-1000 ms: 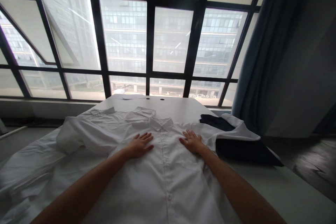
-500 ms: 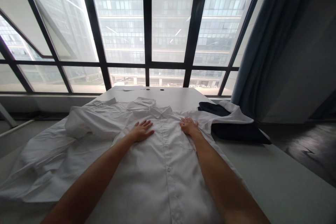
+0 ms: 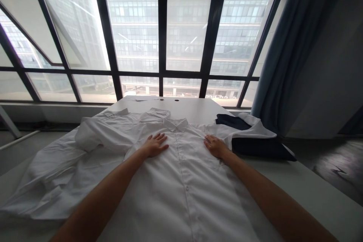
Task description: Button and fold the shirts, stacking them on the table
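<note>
A white button-up shirt lies front up on the table, its collar toward the window and its button strip running down the middle. My left hand rests flat on the chest part left of the buttons, fingers spread. On the other side, my right hand lies on the shirt near the armpit, palm down, its fingers slightly bent and not gripping cloth. The shirt's right-hand sleeve stretches over dark navy cloth.
More white shirts lie rumpled on the left, partly under this one. Folded navy fabric sits at the right edge of the white table. Beyond stand framed windows and a blue-grey curtain.
My right hand has slid outward to the right across the shirt, toward the sleeve. My left hand stays at nearly the same place on the cloth. The view has tilted slightly upward.
</note>
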`<action>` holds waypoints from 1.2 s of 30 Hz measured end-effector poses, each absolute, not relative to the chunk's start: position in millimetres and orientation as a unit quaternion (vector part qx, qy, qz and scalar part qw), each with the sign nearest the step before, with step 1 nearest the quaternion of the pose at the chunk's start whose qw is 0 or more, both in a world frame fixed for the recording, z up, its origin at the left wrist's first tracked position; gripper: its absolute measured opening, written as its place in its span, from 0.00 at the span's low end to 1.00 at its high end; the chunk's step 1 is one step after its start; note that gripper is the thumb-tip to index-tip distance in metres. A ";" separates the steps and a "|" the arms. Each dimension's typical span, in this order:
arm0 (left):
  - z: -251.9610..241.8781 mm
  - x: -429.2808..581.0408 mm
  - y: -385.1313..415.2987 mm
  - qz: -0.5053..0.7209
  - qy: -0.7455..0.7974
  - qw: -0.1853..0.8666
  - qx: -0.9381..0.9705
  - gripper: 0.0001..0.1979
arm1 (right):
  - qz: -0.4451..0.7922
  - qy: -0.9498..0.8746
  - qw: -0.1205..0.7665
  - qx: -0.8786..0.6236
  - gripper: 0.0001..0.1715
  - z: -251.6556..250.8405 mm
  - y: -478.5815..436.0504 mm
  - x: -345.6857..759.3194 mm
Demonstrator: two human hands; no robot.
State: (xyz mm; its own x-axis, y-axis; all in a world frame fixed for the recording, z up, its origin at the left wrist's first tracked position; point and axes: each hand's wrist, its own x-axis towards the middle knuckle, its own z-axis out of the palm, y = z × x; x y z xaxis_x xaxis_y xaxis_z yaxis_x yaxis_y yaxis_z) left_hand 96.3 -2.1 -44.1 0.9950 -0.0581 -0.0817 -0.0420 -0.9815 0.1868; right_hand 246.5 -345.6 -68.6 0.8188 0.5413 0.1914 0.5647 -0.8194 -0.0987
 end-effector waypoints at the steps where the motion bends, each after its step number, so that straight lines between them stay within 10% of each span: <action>1: -44.4 95.4 -1.0 -0.045 -0.031 0.096 0.994 0.37 | -0.078 -0.294 0.081 -0.949 0.25 -69.4 -349.8 245.1; 21: -43.8 93.2 38.7 -0.046 -0.020 0.075 0.996 0.36 | 0.007 -0.220 0.031 -0.975 0.33 -56.7 -323.2 234.9; 30: -9.3 125.0 -18.6 0.003 -0.013 0.059 0.998 0.18 | -0.055 -0.280 0.008 -0.958 0.19 -13.7 -258.1 198.5; 36: -24.6 157.4 -37.9 0.019 0.060 0.244 0.968 0.05 | 0.014 -0.326 0.077 -0.942 0.18 -4.8 -190.3 174.4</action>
